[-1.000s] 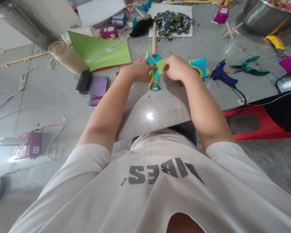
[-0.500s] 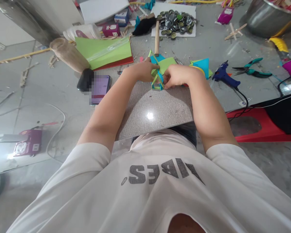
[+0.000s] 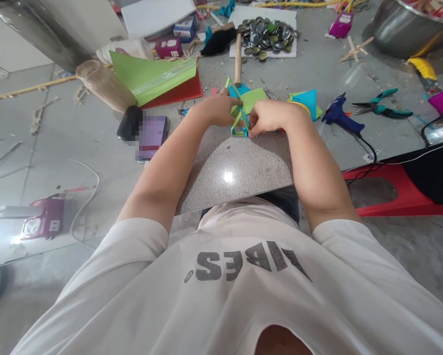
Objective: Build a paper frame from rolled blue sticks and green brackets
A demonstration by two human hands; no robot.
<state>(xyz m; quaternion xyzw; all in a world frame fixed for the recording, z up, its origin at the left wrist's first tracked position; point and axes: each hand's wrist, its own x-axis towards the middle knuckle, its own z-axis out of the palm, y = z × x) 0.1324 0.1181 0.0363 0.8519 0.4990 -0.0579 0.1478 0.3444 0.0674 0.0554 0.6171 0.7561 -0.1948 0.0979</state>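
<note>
Taking the strips (image 3: 238, 120) as clock centre: they're sitting on the board (image 3: 243, 160) between both hands. Right hand (image 3: 268, 114) is pinching their 4 o'clock edge; left hand (image 3: 221, 108) is touching from 10, can't tell if it's pinching. Decent room's opening at 6, down to the board's edge. Handle (image 3: 238, 61)'s crowding 12, glue gun (image 3: 342, 114)'s lying at 3.

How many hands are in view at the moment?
2: the left hand at the left side of the green-and-blue strip piece, the right hand at its right side. Some fingers are hidden; no other hands show.
</note>
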